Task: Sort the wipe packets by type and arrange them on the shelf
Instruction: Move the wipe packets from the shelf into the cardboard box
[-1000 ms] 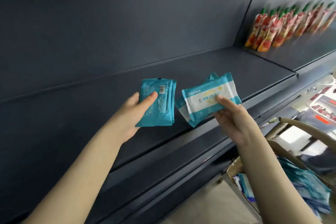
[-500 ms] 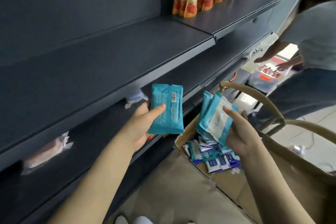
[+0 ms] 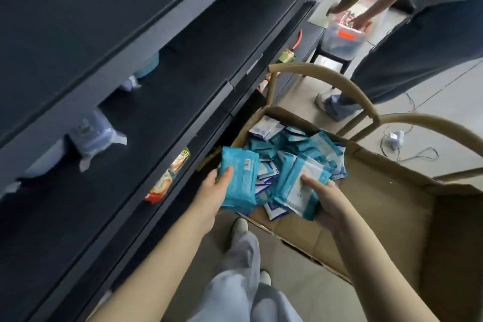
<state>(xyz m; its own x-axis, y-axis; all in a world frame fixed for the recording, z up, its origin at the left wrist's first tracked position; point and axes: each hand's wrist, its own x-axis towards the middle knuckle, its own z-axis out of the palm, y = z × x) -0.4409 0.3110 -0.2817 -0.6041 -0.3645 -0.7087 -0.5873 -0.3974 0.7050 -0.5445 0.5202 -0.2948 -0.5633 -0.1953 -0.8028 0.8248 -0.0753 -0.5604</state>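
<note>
setting: dark shelving (image 3: 104, 21) ran along the left of the aisle, and an open cardboard box (image 3: 379, 204) stood just to its right, with a curved wooden chair frame (image 3: 321, 78) rising behind it.
left hand: the left hand (image 3: 211, 191) gripped a stack of plain teal wipe packets (image 3: 239, 180), thumb laid across the barcode face and fingers hidden behind; how many packets it held could not be told.
right hand: the right hand (image 3: 326, 198) held the white-faced wipe packets (image 3: 300, 185), thumb on top and fingers curled beneath, low over the loose pile of packets (image 3: 282, 144) in the box.
key relation: the shelf boards lay to the left of both hands and mostly higher. the left hand was the nearer of the 2, at the box's left edge, just beside the shelf fronts. the teal stack's long axis ran away from the wearer, roughly along the shelf edge.
likely step: sorting looked to be in progress, with 1 type in each hand and no wipe packets yet visibly arranged on the shelf.
next move: the teal stack would probably need lifting up and leftward to be placed.
</note>
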